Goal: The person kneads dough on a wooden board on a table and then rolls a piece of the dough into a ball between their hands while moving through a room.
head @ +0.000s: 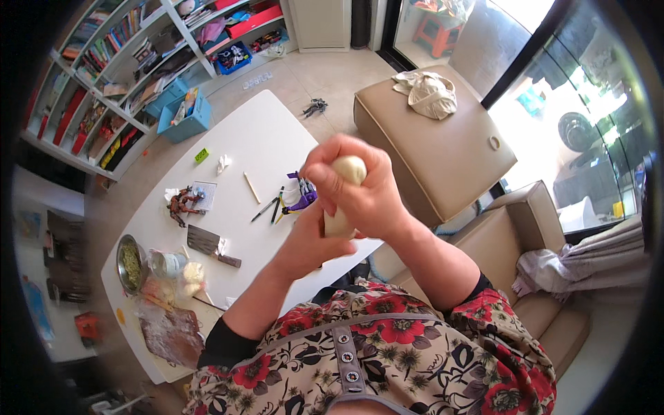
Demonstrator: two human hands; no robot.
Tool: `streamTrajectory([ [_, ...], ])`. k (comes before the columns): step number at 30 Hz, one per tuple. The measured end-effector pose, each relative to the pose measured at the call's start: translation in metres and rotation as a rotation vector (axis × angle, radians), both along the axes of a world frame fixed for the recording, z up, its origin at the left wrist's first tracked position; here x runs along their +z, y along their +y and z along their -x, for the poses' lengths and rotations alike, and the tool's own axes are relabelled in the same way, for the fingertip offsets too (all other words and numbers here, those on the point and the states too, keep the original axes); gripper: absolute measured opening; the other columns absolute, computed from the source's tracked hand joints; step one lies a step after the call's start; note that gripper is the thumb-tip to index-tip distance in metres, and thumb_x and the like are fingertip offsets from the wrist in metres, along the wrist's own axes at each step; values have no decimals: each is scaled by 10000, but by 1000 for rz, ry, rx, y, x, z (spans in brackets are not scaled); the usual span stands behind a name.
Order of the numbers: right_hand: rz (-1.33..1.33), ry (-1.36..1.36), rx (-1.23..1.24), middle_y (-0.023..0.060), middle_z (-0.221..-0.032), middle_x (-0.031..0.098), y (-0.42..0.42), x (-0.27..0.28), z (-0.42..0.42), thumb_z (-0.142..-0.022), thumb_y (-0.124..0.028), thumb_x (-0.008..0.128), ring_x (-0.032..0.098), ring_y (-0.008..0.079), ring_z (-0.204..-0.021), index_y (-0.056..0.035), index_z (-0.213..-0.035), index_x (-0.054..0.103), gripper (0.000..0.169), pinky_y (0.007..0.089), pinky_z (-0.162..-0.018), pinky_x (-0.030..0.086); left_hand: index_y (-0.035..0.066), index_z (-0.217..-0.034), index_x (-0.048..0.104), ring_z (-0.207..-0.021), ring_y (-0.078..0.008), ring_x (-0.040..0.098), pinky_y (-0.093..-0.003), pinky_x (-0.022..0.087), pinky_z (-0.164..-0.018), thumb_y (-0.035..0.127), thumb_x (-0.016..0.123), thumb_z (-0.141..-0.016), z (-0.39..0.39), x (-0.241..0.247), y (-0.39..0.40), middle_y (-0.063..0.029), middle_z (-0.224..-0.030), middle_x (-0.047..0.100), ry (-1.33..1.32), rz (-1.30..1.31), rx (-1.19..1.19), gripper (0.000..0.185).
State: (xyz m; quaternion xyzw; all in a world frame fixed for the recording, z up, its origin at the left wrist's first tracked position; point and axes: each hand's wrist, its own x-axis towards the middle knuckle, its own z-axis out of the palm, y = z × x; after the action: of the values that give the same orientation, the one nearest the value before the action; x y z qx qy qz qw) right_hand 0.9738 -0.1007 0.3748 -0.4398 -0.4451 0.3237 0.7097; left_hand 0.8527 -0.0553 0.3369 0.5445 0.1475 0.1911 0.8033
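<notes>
A pale lump of dough [340, 222] is held above the white table, squeezed between both hands. My right hand [376, 194] wraps around its upper part, and a rounded end bulges out between thumb and fingers. Lower down, my left hand [306, 238] supports the dough from the side; some of its fingers are hidden. Left of the hands lies a cleaver [203, 241] with a dark handle. A metal bowl of chopped green filling [132, 264] stands at the table's left edge. Near it are more pale dough lumps [193, 272] in clear plastic and a floured wooden board [174, 337].
Across the white table [244, 140] lie a red-brown toy figure [182, 205], a purple toy [307, 197], pens [265, 208], a thin stick [252, 188] and a green block [202, 155]. A tan ottoman [430, 150] stands beyond, with a couch [487, 244] at the right.
</notes>
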Motion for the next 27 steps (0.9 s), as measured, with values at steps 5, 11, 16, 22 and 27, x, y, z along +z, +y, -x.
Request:
streamTrajectory([
  [5, 99, -202, 90, 19, -783, 609, -13, 11, -8, -794, -249, 744, 561, 83, -734, -27, -881, 606, 276, 246, -685, 480, 34, -975, 551, -609, -87, 556, -216, 437, -486, 208, 700, -758, -14, -8, 2, -5, -725, 559, 104, -28, -53, 315],
  [11, 75, 9, 428, 40, -786, 632, -36, 31, -43, -841, -227, 688, 601, 97, -738, 23, -990, 623, 299, 225, -672, 481, 23, -1097, 538, -930, -132, 570, -292, 476, -778, 348, 684, -814, -36, -38, -7, -29, -974, 579, -83, 4, -175, 456],
  [16, 93, 156, 54, 12, -636, 574, -43, 13, -75, -927, -194, 611, 499, 37, -507, 11, -860, 604, 215, 169, -466, 394, 39, -1229, 457, -1034, -139, 536, -292, 455, -877, 132, 770, -709, -82, -13, -1, -44, -1148, 538, 58, -73, -234, 614],
  [22, 178, 33, 88, 0, -818, 610, -57, 17, -163, -837, -219, 694, 553, 61, -742, -30, -953, 629, 232, 218, -669, 470, 25, -1046, 528, -648, -101, 572, -242, 459, -534, 196, 704, -786, -174, 0, -36, -8, -775, 574, 113, -203, 30, 357],
  [27, -18, 41, 417, 57, -939, 649, -91, 30, -264, -843, -200, 693, 582, 87, -822, -31, -1209, 589, 417, 251, -743, 484, 30, -934, 570, -773, -92, 565, -260, 475, -662, 249, 617, -865, -259, 1, -72, 3, -814, 575, -155, -318, 37, 234],
])
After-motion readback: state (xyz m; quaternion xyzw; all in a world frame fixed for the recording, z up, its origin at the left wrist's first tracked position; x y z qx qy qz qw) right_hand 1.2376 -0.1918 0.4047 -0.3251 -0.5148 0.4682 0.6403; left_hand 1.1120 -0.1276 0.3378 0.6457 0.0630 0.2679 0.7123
